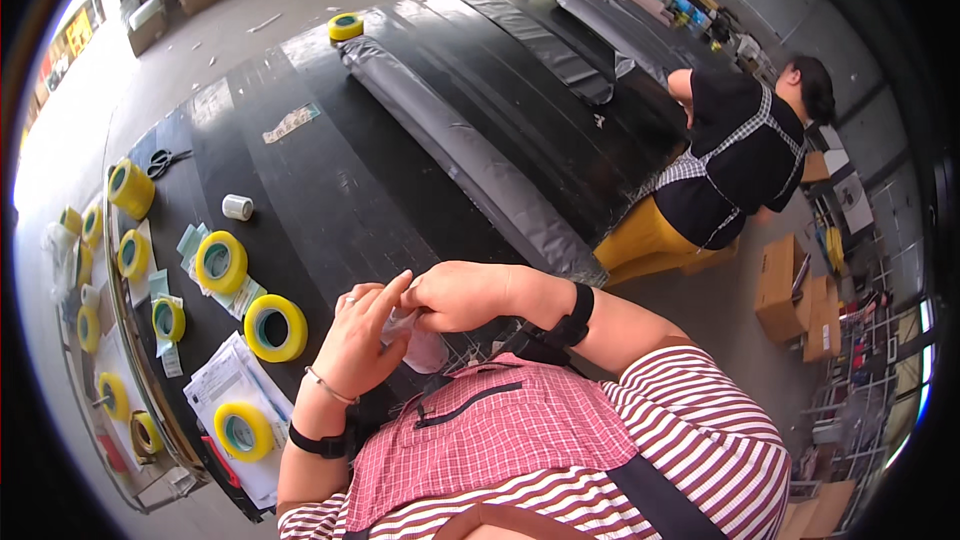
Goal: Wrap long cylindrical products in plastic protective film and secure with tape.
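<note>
My left hand (365, 337) and my right hand (462, 295) meet in front of my chest, at the near edge of a black table (380, 200). Between them is a crumpled piece of clear plastic film (425, 348), looking pinkish where it hangs below the fingers. The right fingers curl closed on it, while the left thumb and fingers close around its other side. Part of the film is hidden by the hands. Beyond them, a long grey plastic-wrapped roll (460, 150) lies slantwise across the table.
Several yellow tape rolls (275, 328) stand at the left, one on papers (225, 380). Farther back lie scissors (165, 162) and a small white roll (237, 207). A co-worker (735, 150) leans over the table at the right. Cardboard boxes (785, 290) stand behind that person.
</note>
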Demonstrator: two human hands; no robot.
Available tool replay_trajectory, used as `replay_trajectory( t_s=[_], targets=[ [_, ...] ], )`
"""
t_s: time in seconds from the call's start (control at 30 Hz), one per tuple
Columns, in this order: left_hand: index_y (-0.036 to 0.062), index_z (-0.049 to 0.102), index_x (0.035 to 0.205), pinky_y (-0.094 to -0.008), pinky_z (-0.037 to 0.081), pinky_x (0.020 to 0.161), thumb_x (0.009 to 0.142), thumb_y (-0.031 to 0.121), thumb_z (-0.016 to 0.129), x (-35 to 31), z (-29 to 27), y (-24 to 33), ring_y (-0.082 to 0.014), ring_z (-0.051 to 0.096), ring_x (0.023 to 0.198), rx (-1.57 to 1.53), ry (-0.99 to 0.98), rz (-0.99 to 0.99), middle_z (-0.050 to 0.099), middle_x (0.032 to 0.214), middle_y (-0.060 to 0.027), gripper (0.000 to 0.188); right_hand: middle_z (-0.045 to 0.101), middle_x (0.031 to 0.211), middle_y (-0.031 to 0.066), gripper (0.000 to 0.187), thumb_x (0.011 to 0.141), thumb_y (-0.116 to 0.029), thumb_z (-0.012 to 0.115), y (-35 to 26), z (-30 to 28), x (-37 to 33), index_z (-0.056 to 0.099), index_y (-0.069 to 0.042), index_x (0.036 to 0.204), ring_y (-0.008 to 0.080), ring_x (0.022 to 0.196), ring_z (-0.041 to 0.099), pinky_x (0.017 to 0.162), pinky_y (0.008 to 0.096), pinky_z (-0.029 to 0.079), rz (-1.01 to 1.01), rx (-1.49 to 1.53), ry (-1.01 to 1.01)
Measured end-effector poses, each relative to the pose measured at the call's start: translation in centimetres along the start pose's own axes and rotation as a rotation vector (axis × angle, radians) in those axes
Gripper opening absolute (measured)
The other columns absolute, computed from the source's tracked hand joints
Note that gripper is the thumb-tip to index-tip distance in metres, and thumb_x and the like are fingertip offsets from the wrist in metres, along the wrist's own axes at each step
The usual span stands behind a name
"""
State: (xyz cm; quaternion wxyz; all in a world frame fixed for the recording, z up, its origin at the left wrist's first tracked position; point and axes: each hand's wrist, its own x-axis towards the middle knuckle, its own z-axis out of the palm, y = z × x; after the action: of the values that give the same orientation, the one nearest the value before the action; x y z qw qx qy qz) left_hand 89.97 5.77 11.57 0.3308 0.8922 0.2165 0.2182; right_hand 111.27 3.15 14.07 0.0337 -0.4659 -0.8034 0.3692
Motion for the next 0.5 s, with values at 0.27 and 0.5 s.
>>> replay_trajectory(
  t_s=[0.27,0.5],
  targets=[
    [0.0108,0.053,0.139,-0.0369,0.043,0.093,0.067,-0.007,0.074,6.5,5.6,6.1,-0.0265,0.060,0.098,-0.051,0.123,-0.127,0.064,0.091,-0.0082,0.077,0.070,0.090,0.0136,0.034,0.088,-0.015,0.061,6.4,-2.4,-10.2,0.062,-0.003,0.120,0.0242,0.086,0.068,0.080,0.0338,0.052,-0.055,0.340,0.374],
    [0.0039,0.054,0.138,-0.0295,0.046,0.091,0.081,-0.007,0.071,11.9,12.9,10.3,-0.0104,0.059,0.090,-0.622,0.432,-0.170,0.066,0.092,0.0007,0.060,0.057,0.125,0.0168,0.076,0.096,-0.055,0.053,16.1,-0.9,-17.8,0.036,0.001,0.144,0.0256,0.114,0.062,0.091,0.0353,0.052,0.012,1.616,0.089]
  ],
)
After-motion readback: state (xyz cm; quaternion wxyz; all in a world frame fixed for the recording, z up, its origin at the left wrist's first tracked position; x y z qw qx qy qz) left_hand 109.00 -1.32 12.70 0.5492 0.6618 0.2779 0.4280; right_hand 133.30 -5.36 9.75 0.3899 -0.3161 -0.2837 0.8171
